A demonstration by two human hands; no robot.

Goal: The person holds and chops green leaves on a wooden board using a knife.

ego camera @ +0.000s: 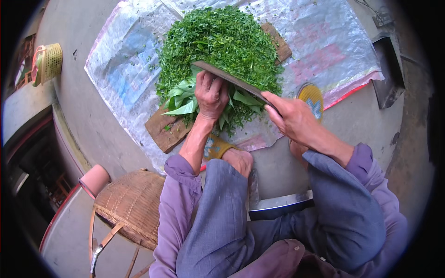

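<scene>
My right hand (pixel 293 116) is closed around the handle end of a wide-bladed knife (pixel 233 79). The blade slants up to the left, across the front of a large heap of chopped green leaves (pixel 222 41). Close against the blade, my left hand (pixel 212 93) grips a bunch of whole green leaves (pixel 184 99), some of which stick out on both sides of it. Under the heap lies a wooden board (pixel 167 130), whose ends show at the lower left and upper right. The blade's lower edge is hidden among the leaves.
A plastic sheet (pixel 128 69) lies under the board. My slippered feet stand at its near edge. At the lower left are a woven basket (pixel 134 205) on a bamboo frame and a pink bucket (pixel 95 179). A dark metal tray (pixel 387 73) lies to the right.
</scene>
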